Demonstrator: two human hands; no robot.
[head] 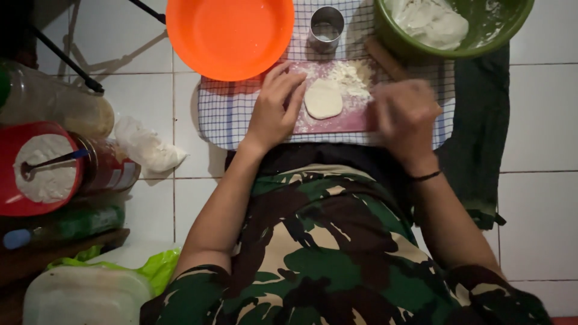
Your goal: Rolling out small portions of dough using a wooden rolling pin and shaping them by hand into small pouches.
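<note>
A flattened round of white dough (323,99) lies on a pink cutting board (337,123) dusted with flour (352,75). My left hand (274,108) rests flat on the board's left part, fingertips touching the dough's left edge. My right hand (406,117) is at the board's right end, blurred, with fingers curled; what it holds cannot be made out. A wooden rolling pin (385,59) lies just beyond it. The board sits on a checked cloth (226,111).
An orange bowl (230,36), a metal ring cutter (326,27) and a green bowl (397,37) with dough (430,21) stand at the far side. At left are a red flour container (11,192) with a spoon, bottles, a plastic bag (147,147) and a white tub (84,295). A dark cloth (478,132) lies at right.
</note>
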